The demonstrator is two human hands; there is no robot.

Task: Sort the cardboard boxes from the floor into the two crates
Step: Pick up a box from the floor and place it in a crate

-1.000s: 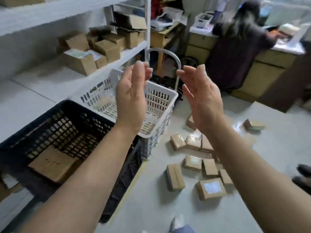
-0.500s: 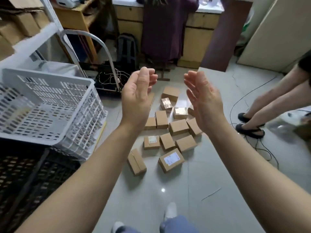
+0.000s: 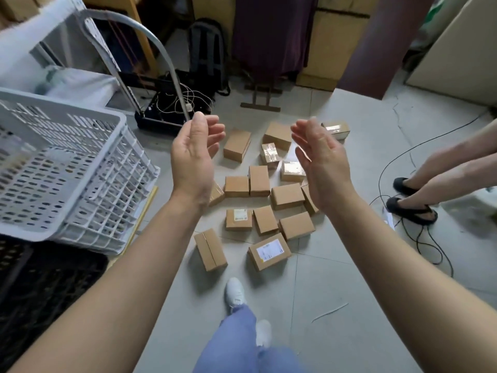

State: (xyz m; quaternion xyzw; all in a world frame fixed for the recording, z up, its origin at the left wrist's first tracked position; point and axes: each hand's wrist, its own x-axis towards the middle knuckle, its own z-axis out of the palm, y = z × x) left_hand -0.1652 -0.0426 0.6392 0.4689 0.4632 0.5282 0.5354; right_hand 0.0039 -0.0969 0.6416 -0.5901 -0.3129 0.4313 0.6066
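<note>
We hold our left hand [image 3: 192, 160] and right hand [image 3: 321, 162] up at the centre of the frame, palms facing each other, fingers relaxed, holding nothing. Below them the cardboard boxes [image 3: 259, 200] lie on the floor [image 3: 336, 278]. The white crate [image 3: 70, 168] is at the left, above the black crate [image 3: 40, 292].

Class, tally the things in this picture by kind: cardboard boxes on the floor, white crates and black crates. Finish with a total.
Cardboard boxes: 15 in view, two of them partly hidden
White crate: 1
Black crate: 1
Total: 17
</note>
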